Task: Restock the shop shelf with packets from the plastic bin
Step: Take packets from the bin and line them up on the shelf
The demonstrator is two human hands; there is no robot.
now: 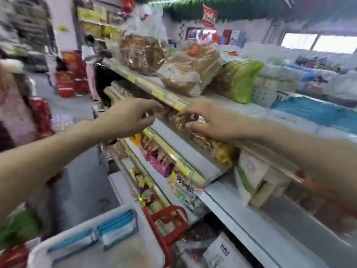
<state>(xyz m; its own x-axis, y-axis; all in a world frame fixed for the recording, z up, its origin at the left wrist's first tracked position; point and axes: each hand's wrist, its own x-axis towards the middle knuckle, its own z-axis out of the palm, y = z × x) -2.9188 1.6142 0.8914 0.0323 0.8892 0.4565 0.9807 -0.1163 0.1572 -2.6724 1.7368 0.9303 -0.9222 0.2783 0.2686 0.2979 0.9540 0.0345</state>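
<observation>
Person (89, 60) stood in the aisle, upper left. Red boxes (70, 74) were stacked on the floor beside them. Green garland (212, 6) ran along the top, with a red sign (209, 16) hanging from it. Windows (318, 43) upper right. Red handle (170, 221) bottom center.

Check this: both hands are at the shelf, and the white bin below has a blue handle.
Not blue: the head view shows the white bin has a red handle. The left hand reaches the shelf; the right hand grips a golden packet there.
</observation>
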